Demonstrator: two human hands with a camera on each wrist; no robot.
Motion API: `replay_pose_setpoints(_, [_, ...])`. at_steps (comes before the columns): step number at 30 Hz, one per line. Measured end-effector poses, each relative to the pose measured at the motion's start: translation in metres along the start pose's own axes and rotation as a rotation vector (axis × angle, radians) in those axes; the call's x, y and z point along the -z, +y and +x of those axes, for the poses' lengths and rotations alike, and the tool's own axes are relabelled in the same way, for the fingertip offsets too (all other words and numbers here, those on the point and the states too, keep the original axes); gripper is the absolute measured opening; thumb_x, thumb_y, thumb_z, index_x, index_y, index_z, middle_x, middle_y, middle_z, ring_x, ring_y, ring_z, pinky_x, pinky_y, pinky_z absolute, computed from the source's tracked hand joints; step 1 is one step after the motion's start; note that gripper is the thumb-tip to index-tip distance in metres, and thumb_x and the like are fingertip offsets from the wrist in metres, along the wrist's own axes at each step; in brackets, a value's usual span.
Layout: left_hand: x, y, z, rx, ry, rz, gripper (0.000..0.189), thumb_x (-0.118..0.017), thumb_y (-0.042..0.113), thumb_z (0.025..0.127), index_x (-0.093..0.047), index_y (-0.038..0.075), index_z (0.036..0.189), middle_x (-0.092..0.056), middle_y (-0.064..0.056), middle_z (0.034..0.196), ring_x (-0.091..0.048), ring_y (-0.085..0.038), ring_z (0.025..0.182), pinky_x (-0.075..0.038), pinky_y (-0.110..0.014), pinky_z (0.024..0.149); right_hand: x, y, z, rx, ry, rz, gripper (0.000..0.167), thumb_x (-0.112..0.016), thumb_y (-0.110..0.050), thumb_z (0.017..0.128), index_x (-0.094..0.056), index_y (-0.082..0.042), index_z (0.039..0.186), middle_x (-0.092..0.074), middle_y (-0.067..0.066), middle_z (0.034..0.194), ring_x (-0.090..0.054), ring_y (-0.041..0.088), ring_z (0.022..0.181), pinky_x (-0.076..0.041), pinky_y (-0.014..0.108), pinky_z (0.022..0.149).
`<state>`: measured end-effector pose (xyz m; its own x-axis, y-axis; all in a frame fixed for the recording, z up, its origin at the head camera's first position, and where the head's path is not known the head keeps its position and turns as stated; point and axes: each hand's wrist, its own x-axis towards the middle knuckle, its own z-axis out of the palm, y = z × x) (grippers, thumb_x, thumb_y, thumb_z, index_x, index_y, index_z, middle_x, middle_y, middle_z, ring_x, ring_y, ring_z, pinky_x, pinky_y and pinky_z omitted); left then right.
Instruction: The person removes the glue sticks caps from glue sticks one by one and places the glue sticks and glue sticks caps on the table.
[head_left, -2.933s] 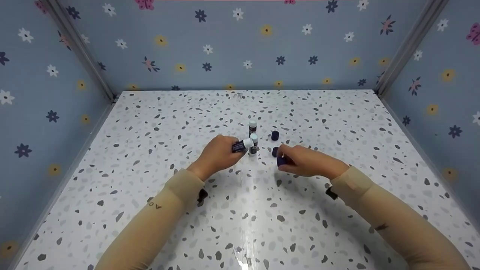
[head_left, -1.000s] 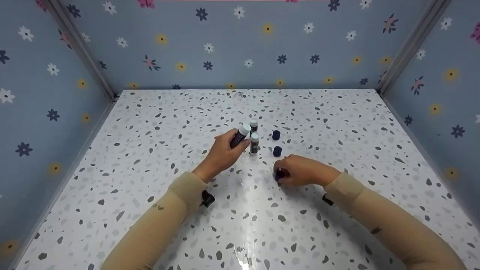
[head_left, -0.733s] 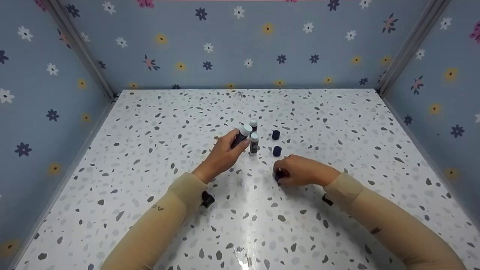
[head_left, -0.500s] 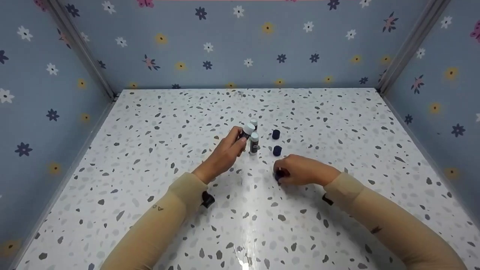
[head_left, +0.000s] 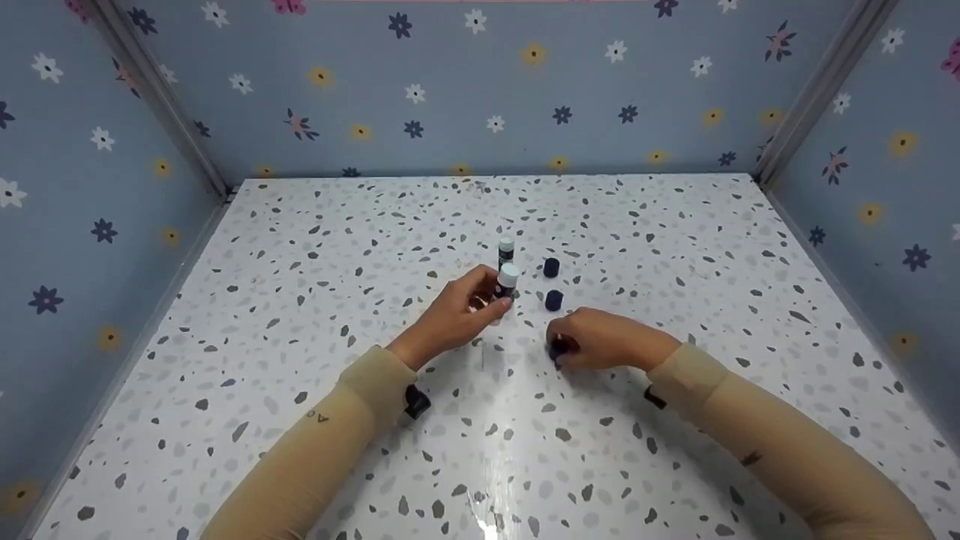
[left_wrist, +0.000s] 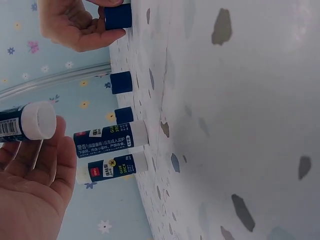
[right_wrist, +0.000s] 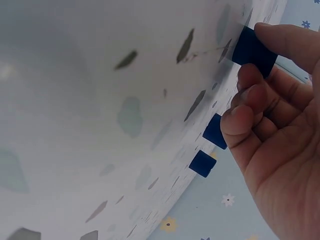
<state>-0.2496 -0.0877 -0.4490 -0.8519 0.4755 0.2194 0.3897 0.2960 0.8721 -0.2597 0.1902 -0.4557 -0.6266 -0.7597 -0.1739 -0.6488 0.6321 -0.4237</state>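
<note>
My left hand (head_left: 454, 311) holds an uncapped glue stick (head_left: 508, 276) nearly upright, its white end on top in the head view. In the left wrist view, its lower white end (left_wrist: 41, 120) is above the table. Two more uncapped glue sticks stand on the table: the far one (head_left: 506, 251) and a nearer one (left_wrist: 105, 140), mostly hidden behind the held stick in the head view. My right hand (head_left: 607, 337) pinches a dark blue cap (right_wrist: 254, 50) between thumb and fingers, low at the tabletop. Two matching caps, one near (head_left: 553, 301) and one far (head_left: 551, 268), stand beyond it.
The white speckled table (head_left: 360, 225) is bounded by blue flowered panels (head_left: 450, 90) at the back and both sides. Grey metal posts (head_left: 161, 97) mark the rear corners. A dark device (head_left: 416, 402) is worn under the left wrist.
The left hand has turned its glue stick from lying sideways to nearly upright and brought it rightward, in front of the nearer standing stick. Earlier, the right hand brought its cap nearer, then stayed still.
</note>
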Motion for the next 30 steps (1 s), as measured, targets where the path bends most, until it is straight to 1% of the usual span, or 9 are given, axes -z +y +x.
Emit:
replay_pose_setpoints(3, [-0.002,-0.002,0.0,0.003,-0.007,0.004,0.029,-0.07,0.019,0.106,-0.065,0.003,0.13,-0.075,-0.014,0.115,-0.071,-0.023,0.099,-0.058,-0.036,0.092,-0.001,0.001,0.0,0.018,0.009,0.003,0.013,-0.074,-0.007,0.096,-0.077,-0.01,0.109,-0.079,0.001,0.099,-0.07,0.013,0.086,-0.06,0.035,0.084])
replay_pose_setpoints(6, [-0.003,-0.004,-0.001,0.018,-0.017,0.007,0.03,-0.073,0.02,0.105,-0.067,0.002,0.128,-0.076,-0.014,0.113,-0.071,-0.022,0.099,-0.06,-0.036,0.093,-0.001,0.002,0.0,0.028,0.012,0.002,0.012,-0.074,-0.007,0.096,-0.076,-0.01,0.108,-0.078,0.002,0.098,-0.07,0.014,0.087,-0.06,0.036,0.084])
replay_pose_setpoints(11, [-0.006,-0.007,-0.002,0.045,-0.034,0.009,0.027,-0.077,0.018,0.102,-0.07,0.002,0.122,-0.076,-0.014,0.109,-0.073,-0.019,0.096,-0.063,-0.036,0.092,0.001,0.001,0.0,0.028,-0.001,-0.01,0.012,-0.075,-0.008,0.097,-0.076,-0.009,0.109,-0.078,0.003,0.1,-0.072,0.017,0.09,-0.061,0.039,0.087])
replay_pose_setpoints(15, [-0.009,-0.009,-0.002,0.058,-0.042,0.024,0.026,-0.082,0.016,0.098,-0.074,0.001,0.118,-0.078,-0.014,0.108,-0.075,-0.021,0.096,-0.064,-0.038,0.092,0.002,0.0,0.001,0.038,-0.001,-0.012,0.012,-0.075,-0.008,0.096,-0.076,-0.01,0.108,-0.079,0.002,0.1,-0.072,0.017,0.09,-0.061,0.039,0.087])
replay_pose_setpoints(22, [-0.012,-0.014,-0.002,0.061,-0.063,0.06,0.023,-0.087,0.012,0.092,-0.077,0.002,0.111,-0.08,-0.013,0.104,-0.074,-0.018,0.093,-0.062,-0.032,0.089,0.003,-0.001,0.001,0.025,-0.003,-0.007,0.013,-0.076,-0.007,0.095,-0.077,-0.01,0.108,-0.079,0.002,0.1,-0.073,0.018,0.09,-0.062,0.039,0.087])
replay_pose_setpoints(24, [-0.013,-0.013,-0.002,0.073,-0.074,0.064,0.022,-0.088,0.012,0.091,-0.077,0.003,0.109,-0.08,-0.012,0.104,-0.075,-0.019,0.093,-0.063,-0.032,0.089,0.003,-0.001,0.001,0.024,-0.003,-0.01,0.012,-0.077,-0.008,0.095,-0.077,-0.01,0.108,-0.079,0.002,0.099,-0.073,0.018,0.09,-0.061,0.039,0.087])
replay_pose_setpoints(30, [-0.014,-0.012,-0.002,0.138,-0.122,0.09,0.02,-0.089,0.013,0.088,-0.075,0.007,0.102,-0.081,-0.009,0.104,-0.078,-0.019,0.095,-0.063,-0.034,0.09,0.003,-0.001,0.0,0.036,0.009,-0.013,0.013,-0.077,-0.006,0.094,-0.077,-0.009,0.106,-0.079,0.002,0.097,-0.07,0.015,0.085,-0.06,0.036,0.082])
